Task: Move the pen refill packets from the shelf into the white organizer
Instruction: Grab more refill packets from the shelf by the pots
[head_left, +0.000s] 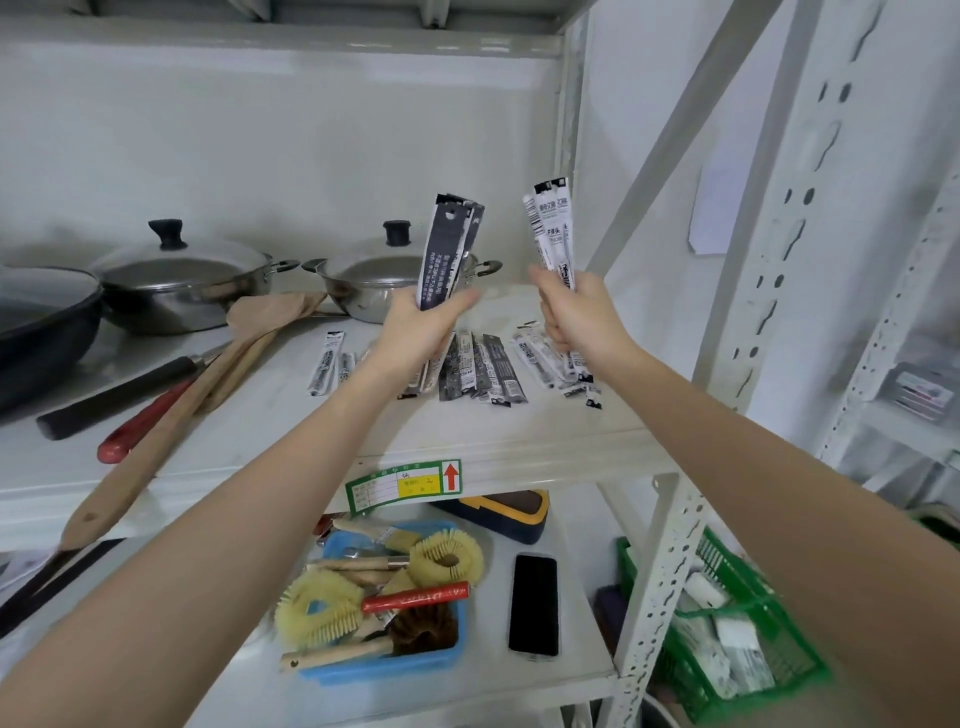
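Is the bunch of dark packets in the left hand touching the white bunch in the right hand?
Apart. The head view shows bare wall between the dark packets and the white packets.

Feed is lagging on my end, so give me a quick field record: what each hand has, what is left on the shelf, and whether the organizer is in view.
left hand: grips a bunch of dark packets, held upright
right hand: grips a bunch of white packets, held upright
shelf: loose packets lie under the hands; a few more to the left
white organizer: not in view
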